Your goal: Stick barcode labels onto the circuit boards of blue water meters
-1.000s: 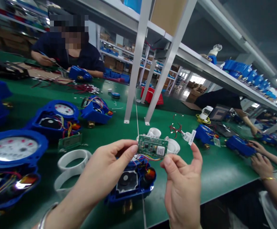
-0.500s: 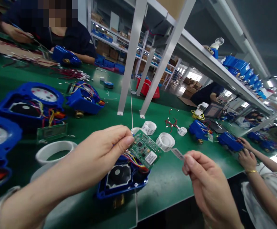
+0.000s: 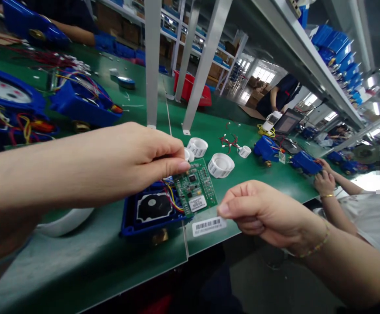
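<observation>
Between thumb and fingers, my left hand (image 3: 147,163) pinches the upper left corner of a green circuit board (image 3: 203,179). The board is tilted and bears a white printed label near its lower edge. Coloured wires (image 3: 170,196) run from beneath it into an open blue housing (image 3: 127,222), which has a black part inside and a brass fitting (image 3: 160,236) at its front. Just below and right of the board, my right hand (image 3: 253,207) is closed on the end of a white barcode sticker (image 3: 209,226), its printed face toward me.
Rolls of white labels (image 3: 221,165) stand beyond the board. Two metal posts (image 3: 206,65) rise from the green table. Other blue housings (image 3: 85,102) with loose wires lie at the left. A co-worker's hands (image 3: 323,179) touch a blue unit (image 3: 305,163) at the right.
My right hand has moved left and brought the sticker below the board, turning its barcode toward me. My left hand still holds the board, now more upright. The view has shifted.
</observation>
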`<state>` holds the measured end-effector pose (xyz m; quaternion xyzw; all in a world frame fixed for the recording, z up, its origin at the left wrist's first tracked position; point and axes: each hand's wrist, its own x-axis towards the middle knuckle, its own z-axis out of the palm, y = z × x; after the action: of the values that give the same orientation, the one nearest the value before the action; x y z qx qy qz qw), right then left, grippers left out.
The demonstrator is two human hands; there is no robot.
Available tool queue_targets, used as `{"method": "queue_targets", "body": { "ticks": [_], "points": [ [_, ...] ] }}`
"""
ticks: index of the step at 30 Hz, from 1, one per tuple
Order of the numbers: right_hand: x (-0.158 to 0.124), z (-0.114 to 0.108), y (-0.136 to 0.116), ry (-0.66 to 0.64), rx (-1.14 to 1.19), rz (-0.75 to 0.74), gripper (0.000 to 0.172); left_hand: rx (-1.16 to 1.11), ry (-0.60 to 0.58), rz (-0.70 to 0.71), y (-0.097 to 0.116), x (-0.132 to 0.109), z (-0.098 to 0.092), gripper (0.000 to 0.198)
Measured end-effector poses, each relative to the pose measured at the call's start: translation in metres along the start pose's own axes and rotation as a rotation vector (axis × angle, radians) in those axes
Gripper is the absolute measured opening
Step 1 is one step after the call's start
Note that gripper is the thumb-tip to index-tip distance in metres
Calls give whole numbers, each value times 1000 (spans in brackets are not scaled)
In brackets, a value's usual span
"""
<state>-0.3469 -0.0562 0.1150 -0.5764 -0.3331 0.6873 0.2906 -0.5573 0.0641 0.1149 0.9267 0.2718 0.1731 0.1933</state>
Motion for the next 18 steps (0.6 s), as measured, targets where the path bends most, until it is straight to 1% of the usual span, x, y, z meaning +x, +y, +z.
{"method": "queue_targets", "body": {
  "ticks": [5,7,12,15,18],
  "points": [
    [0,1,1,2,-5,5,35,60,-50,-59,-4,-1,-2,49],
    [1,3,0,8,-1,8,36,74,-58,-48,-7,-1,-1,54],
    [1,4,-1,18,8,1,36,103,-33,-45,-12,2,0,61],
    [2,4,-1,12,6,-1,36,104,-35,-68,-11,3,-1,60],
    [3,5,-1,2,-10,-6,37,87,-25,-50,-12,2,0,59]
  ]
}}
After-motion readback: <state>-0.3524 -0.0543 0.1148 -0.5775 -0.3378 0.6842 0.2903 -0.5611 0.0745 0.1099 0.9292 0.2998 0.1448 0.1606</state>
